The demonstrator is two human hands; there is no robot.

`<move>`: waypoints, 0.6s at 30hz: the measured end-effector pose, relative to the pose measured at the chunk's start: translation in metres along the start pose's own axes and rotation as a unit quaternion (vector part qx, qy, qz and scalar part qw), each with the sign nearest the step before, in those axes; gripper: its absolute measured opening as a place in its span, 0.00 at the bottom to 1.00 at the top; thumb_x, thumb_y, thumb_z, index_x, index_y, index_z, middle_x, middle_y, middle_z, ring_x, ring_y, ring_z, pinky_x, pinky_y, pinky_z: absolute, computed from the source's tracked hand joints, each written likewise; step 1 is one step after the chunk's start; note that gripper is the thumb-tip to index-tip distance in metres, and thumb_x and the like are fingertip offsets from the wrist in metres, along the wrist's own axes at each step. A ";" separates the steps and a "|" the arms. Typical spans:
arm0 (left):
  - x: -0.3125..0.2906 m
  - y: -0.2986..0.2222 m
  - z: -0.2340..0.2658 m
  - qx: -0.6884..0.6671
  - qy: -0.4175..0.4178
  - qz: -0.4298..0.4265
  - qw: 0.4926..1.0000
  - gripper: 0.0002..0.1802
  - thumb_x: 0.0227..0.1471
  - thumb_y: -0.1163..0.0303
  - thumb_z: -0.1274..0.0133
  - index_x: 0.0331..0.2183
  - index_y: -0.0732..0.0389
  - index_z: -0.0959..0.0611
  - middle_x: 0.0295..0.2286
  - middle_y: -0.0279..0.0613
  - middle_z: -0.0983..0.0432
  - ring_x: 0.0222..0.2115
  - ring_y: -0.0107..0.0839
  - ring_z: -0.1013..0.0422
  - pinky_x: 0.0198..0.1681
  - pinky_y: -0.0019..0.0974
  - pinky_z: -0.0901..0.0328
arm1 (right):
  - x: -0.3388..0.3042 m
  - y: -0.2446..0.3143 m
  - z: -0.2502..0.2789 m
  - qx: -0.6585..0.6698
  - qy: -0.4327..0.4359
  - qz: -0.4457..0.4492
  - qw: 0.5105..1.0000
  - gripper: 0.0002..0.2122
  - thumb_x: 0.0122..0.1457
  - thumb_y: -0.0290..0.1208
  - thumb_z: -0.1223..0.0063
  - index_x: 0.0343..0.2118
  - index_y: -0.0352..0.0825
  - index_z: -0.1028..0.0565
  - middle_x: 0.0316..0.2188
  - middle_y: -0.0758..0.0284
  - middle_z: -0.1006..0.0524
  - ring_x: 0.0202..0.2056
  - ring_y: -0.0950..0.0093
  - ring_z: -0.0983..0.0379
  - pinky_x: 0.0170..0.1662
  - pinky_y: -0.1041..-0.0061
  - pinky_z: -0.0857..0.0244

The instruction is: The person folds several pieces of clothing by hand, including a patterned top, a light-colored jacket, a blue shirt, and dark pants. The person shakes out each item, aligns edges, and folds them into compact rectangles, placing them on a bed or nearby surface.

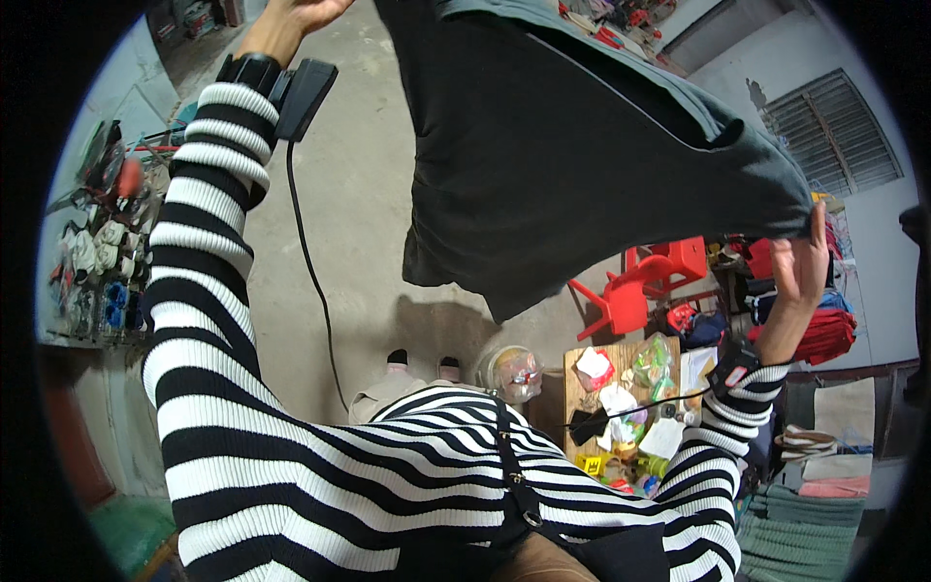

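A dark garment [543, 155], black on the near face and grey-green along its far edge, is spread in the air in front of me. Its lower edge hangs loose above the floor. At its right corner my right hand [803, 267] pinches the cloth between thumb and fingers. My left hand [308, 12] is raised at the top edge of the view, by the garment's upper left side. That side hangs up there too, though the left fingertips and the cloth's corner are cut off. Which kind of garment it is I cannot make out.
Below my right arm stands a wooden table [582, 364] strewn with packets, papers and a dark phone [587, 427]. A clear round container [511, 373] is beside it. Red plastic chairs [621, 296] stand beyond. Shoe racks [97, 262] line the left wall. A black cable [308, 242] trails from my left wrist device.
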State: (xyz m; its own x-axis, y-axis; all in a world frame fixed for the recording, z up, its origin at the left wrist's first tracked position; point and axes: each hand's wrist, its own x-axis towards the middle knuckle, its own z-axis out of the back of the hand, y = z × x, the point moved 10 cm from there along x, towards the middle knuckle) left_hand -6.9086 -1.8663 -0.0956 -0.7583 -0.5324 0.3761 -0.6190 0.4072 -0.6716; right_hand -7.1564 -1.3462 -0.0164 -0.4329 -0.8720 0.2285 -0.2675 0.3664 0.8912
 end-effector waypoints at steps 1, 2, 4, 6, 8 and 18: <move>0.011 0.011 -0.014 -0.004 0.023 0.014 1.000 0.18 0.52 0.78 0.52 0.47 0.62 0.29 0.46 0.45 0.29 0.49 0.36 0.33 0.48 0.34 0.34 | -0.015 0.010 0.003 -0.022 -0.035 0.013 0.999 0.20 0.65 0.40 0.65 0.51 0.28 0.35 0.52 0.57 0.33 0.54 0.67 0.38 0.59 0.64 0.49; 0.017 0.018 -0.024 -0.001 0.039 0.025 0.999 0.20 0.52 0.77 0.52 0.49 0.62 0.30 0.48 0.45 0.31 0.51 0.36 0.35 0.50 0.35 0.35 | -0.026 0.015 0.010 -0.036 -0.063 0.022 0.997 0.21 0.65 0.40 0.65 0.52 0.28 0.35 0.53 0.57 0.34 0.55 0.68 0.39 0.60 0.64 0.49; 0.032 0.030 -0.050 0.046 0.127 0.022 0.991 0.27 0.53 0.75 0.53 0.54 0.63 0.38 0.52 0.44 0.37 0.55 0.35 0.41 0.56 0.37 0.42 | -0.053 0.023 0.023 -0.046 -0.135 0.028 0.989 0.21 0.65 0.40 0.66 0.53 0.28 0.37 0.54 0.59 0.34 0.56 0.67 0.39 0.61 0.63 0.52; 0.046 0.050 -0.070 0.039 0.158 0.029 0.986 0.27 0.53 0.74 0.53 0.54 0.63 0.38 0.52 0.43 0.36 0.56 0.34 0.41 0.57 0.36 0.44 | -0.073 0.022 0.003 -0.041 -0.073 0.010 0.996 0.20 0.65 0.39 0.65 0.53 0.29 0.36 0.54 0.59 0.34 0.56 0.67 0.39 0.61 0.61 0.53; 0.057 0.072 -0.103 0.040 0.219 0.051 0.974 0.27 0.54 0.72 0.53 0.55 0.62 0.38 0.52 0.42 0.37 0.56 0.33 0.41 0.57 0.35 0.44 | -0.103 0.033 0.015 -0.047 -0.130 0.023 0.990 0.20 0.65 0.39 0.64 0.53 0.30 0.36 0.54 0.59 0.35 0.56 0.67 0.40 0.61 0.59 0.53; 0.086 0.154 -0.214 0.007 0.324 0.107 0.940 0.23 0.58 0.71 0.59 0.54 0.60 0.41 0.50 0.46 0.34 0.52 0.36 0.37 0.54 0.39 0.40 | -0.224 0.063 0.041 -0.067 -0.233 0.076 0.967 0.21 0.64 0.38 0.64 0.52 0.25 0.37 0.54 0.55 0.35 0.56 0.64 0.40 0.60 0.59 0.49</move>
State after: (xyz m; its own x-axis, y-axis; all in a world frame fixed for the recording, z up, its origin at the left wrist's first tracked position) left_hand -7.1125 -1.6907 -0.0297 -0.8330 0.1264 0.5386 -0.4390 0.4413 -0.7826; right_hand -7.1119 -1.1140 -0.0275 -0.8079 -0.5587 0.1876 -0.0694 0.4062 0.9111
